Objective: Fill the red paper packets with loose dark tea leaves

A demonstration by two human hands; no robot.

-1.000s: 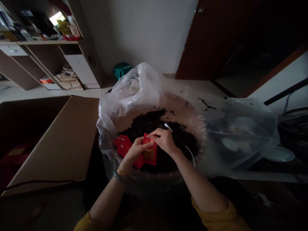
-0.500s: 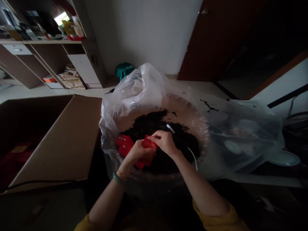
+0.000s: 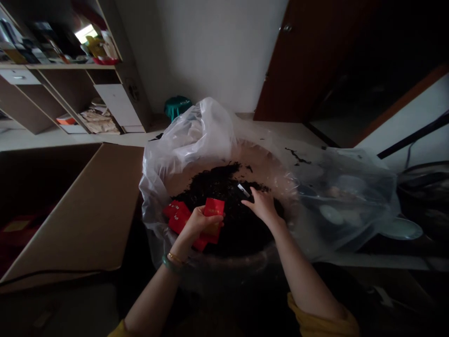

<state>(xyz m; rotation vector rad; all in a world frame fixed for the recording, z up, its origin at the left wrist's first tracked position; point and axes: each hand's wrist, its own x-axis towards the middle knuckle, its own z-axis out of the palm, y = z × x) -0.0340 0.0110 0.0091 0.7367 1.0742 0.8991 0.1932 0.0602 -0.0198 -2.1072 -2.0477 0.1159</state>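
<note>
Our left hand (image 3: 201, 225) clasps a fan of red sachets (image 3: 213, 207) above the near side of the plastic-lined basin (image 3: 261, 157), fingers closed around them. Our right hand (image 3: 262, 206) is open, fingertips low over the dark loose leaves (image 3: 224, 189), beside a small white tag (image 3: 243, 190). A broad heap of leaves remains.

the print on the red packets (image 3: 178, 220) is too small to read.
</note>
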